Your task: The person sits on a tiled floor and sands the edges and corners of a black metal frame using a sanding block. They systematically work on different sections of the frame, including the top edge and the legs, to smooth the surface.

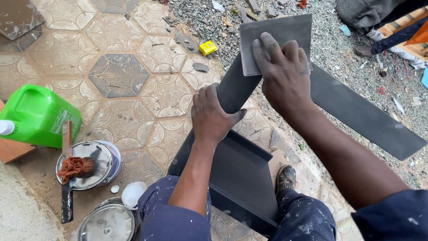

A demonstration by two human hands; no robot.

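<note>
Sandpaper (272, 33), a grey sheet, lies flat against the upper end of a dark metal bracket (240, 174) that you prop between your knees, its long arm slanting up and away from you over the hexagon-tiled floor (118, 76). Your right hand (281, 71) presses down on the sheet with fingers spread and palm flat, pinning it to the metal rather than pinching it. Your left hand (214, 114) curls over the edge of the bracket lower down, fingers wrapped round the rim and thumb stretched toward the right, steadying the piece. A second dark flat bar (365, 116) runs off to the right from behind your right wrist, across the gravel (339, 58). Your blue, paint-flecked trousers (174, 214) frame the lower end of the bracket, and a worn shoe (285, 178) shows just beside it. To your left on the floor stand a green plastic jug (38, 114), an open paint tin (89, 165) with a rust-coloured rag (76, 167) and a stirring stick (67, 178) laid across it, a tin lid (107, 221) and a small white cap (133, 194). A small yellow box (207, 47) sits at the gravel's edge.
</note>
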